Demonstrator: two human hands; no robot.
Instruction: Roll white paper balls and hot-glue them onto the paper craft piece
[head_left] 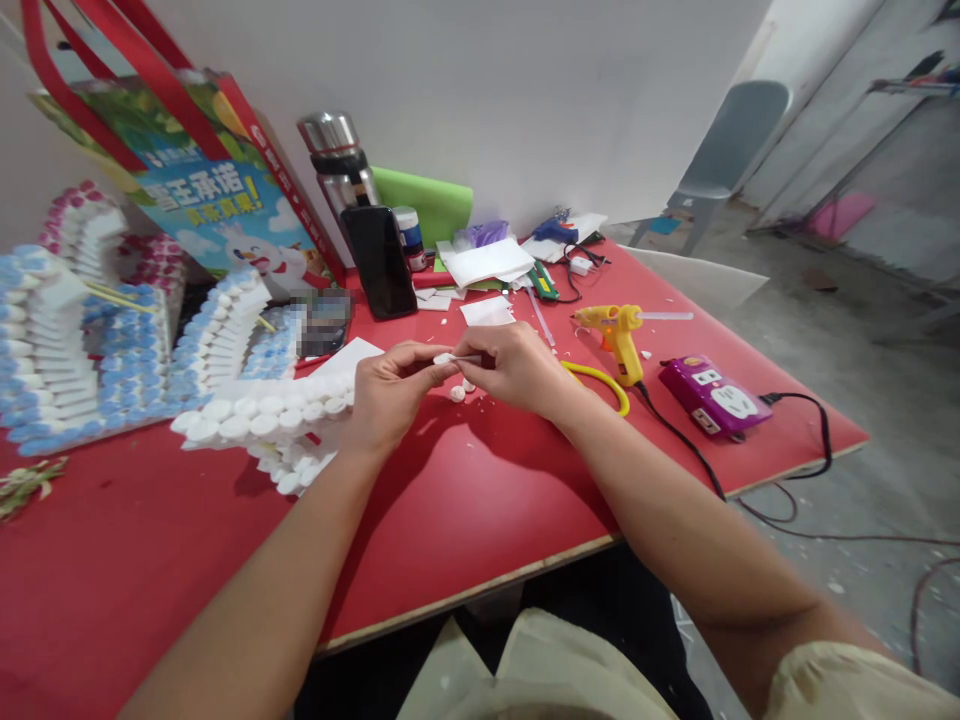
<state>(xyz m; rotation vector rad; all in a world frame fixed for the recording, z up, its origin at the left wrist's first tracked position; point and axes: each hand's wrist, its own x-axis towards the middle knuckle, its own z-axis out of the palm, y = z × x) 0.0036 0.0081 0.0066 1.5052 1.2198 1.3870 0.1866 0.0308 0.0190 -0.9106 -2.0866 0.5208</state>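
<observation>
The small rounded piece (443, 359) is plain white, like the curved stacked-disc model (259, 412); the flat tabletop (457, 530) is solid red, the pistol-shaped plastic glue gun (621, 340) yellow, the boxy socket block (709, 397) purple and white, the upright shopping bag (214, 178) blue and green with white and yellow lettering (206, 192)

White piece (444, 358) between fingers (414, 353)

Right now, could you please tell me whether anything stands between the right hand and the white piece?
Only the thin item pinched in the right hand, which points toward the white piece held by the left hand. Nothing else visible stands between them; whether the item touches the piece is too small to tell.
</observation>
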